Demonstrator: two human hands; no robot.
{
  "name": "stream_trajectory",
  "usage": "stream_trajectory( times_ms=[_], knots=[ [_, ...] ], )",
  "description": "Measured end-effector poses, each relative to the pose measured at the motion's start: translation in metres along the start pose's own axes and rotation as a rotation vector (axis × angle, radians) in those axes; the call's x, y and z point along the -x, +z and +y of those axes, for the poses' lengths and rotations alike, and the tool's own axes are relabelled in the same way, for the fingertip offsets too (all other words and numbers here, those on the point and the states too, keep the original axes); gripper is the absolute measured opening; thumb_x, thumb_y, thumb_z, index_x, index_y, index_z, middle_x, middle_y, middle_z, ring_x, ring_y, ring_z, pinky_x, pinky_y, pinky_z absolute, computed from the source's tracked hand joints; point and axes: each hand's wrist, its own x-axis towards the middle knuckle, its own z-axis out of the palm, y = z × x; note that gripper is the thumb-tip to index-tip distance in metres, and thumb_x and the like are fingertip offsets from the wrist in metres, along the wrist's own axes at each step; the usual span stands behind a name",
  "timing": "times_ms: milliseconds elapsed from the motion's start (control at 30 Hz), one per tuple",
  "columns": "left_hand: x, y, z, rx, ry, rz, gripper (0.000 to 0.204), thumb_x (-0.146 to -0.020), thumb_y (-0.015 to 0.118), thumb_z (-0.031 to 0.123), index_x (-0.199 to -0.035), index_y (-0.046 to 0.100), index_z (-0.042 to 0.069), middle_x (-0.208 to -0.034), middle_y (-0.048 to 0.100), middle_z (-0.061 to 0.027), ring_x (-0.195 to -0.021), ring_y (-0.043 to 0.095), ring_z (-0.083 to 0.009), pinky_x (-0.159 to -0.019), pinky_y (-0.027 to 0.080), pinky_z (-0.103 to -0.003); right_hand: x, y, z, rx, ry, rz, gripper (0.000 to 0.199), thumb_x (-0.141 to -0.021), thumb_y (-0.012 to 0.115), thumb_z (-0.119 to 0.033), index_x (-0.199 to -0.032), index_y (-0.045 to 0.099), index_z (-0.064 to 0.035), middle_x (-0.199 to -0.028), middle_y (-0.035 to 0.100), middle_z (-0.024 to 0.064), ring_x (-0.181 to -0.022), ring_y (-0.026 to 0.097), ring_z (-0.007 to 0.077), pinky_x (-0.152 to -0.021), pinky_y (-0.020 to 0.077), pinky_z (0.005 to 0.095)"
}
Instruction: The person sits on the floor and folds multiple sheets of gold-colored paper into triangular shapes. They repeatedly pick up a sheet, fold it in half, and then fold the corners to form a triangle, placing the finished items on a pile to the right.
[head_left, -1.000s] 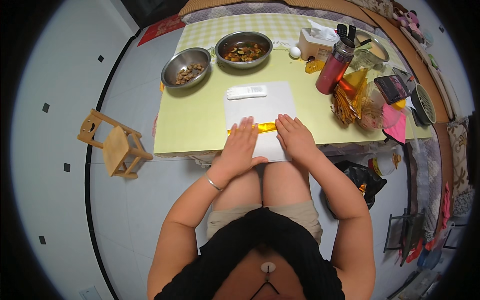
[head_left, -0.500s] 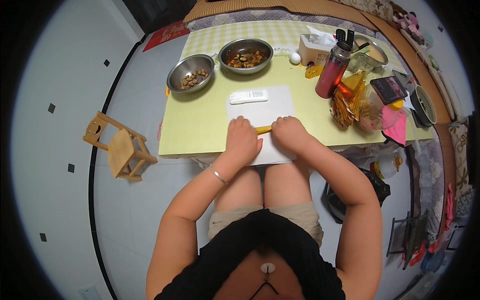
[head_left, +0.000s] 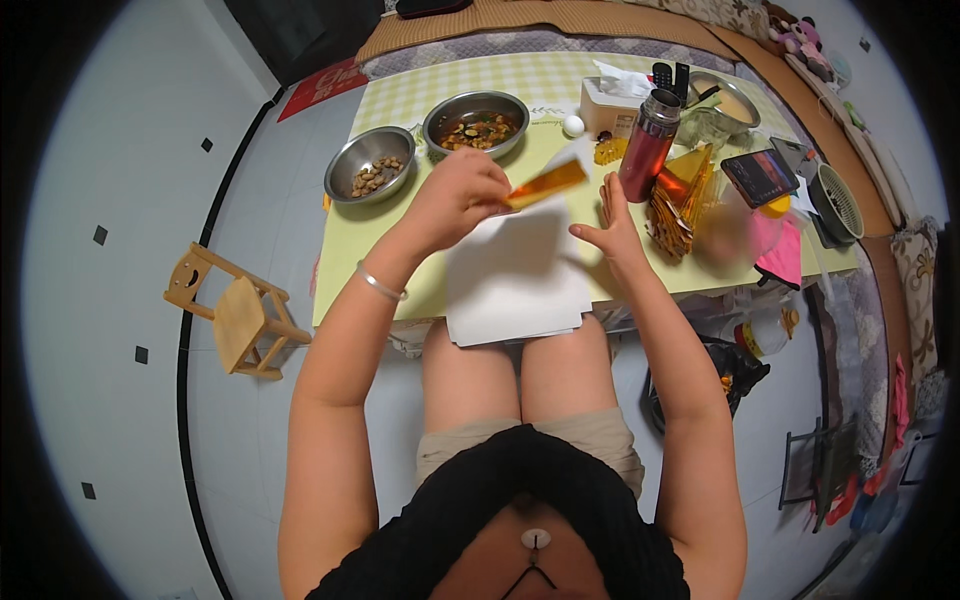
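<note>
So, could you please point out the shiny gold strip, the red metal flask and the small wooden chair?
Shiny gold strip point(head_left: 549, 184), head view: its flat face.
Red metal flask point(head_left: 646, 155), head view: its red body.
Small wooden chair point(head_left: 239, 316), head view: its seat.

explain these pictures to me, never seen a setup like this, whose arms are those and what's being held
No machine here: these are a person's two bare arms. The view comes from a wide fisheye camera worn on that person's head, looking down, so straight edges look bent.

The left hand grips a shiny gold strip, a little blurred. The right hand is open beside it, holding nothing that shows. Below them, white sheets lie at the near edge of the table.

Farther back stand a metal bowl of nuts and another bowl with food. Toward the right are a tissue box, a red flask and a phone.
</note>
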Motion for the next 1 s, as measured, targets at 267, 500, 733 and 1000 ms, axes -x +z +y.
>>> stream_trajectory(
  times_ms=[267,500,733,1000],
  knots=[
    [0.058,0.031,-0.010,0.295,-0.043,-0.278,0.042,-0.074,0.075,-0.003,-0.101,0.083,0.028,-0.144,0.061,-0.0010,-0.150,0.034,-0.0347,-0.120,0.029,-0.047,0.055,0.008,-0.051,0.597,-0.401,-0.277,0.094,-0.074,0.080,-0.019,-0.158,0.038,-0.0160,-0.166,0.028,0.0143,-0.155,0.021,0.0377,-0.125,0.0173,0.0508],
    [0.069,0.059,-0.041,0.161,-0.204,-0.318,0.048,-0.076,0.067,-0.006,-0.107,0.082,0.028,-0.155,0.050,-0.0054,-0.154,0.025,-0.0349,-0.125,0.016,-0.052,0.090,0.026,-0.038,0.984,-0.792,-0.440,0.019,-0.075,0.070,-0.014,-0.093,0.070,-0.0121,-0.117,0.069,0.0064,-0.119,0.060,0.0278,-0.111,0.0409,0.0482],
    [0.092,0.041,0.014,0.310,-0.081,-0.139,0.047,-0.079,0.083,0.033,-0.113,0.072,0.003,-0.122,0.070,-0.0149,-0.115,0.065,-0.0348,-0.099,0.052,-0.042,0.107,0.056,-0.049,1.063,-0.651,-0.424,0.004,-0.074,0.065,-0.013,-0.074,0.062,-0.0112,-0.076,0.063,0.0040,-0.081,0.061,0.0241,-0.072,0.0434,0.0380],
    [0.127,0.062,0.031,0.077,-0.138,-0.199,0.030,-0.078,0.081,0.030,-0.092,0.069,0.006,-0.150,0.048,-0.0269,-0.145,0.038,-0.0457,-0.115,0.037,-0.048,0.091,0.062,-0.062,0.862,-0.507,-0.505,0.008,-0.081,0.075,-0.013,-0.088,0.074,-0.0090,-0.129,0.067,0.0156,-0.128,0.058,0.0353,-0.103,0.0464,0.0444]
  ],
)
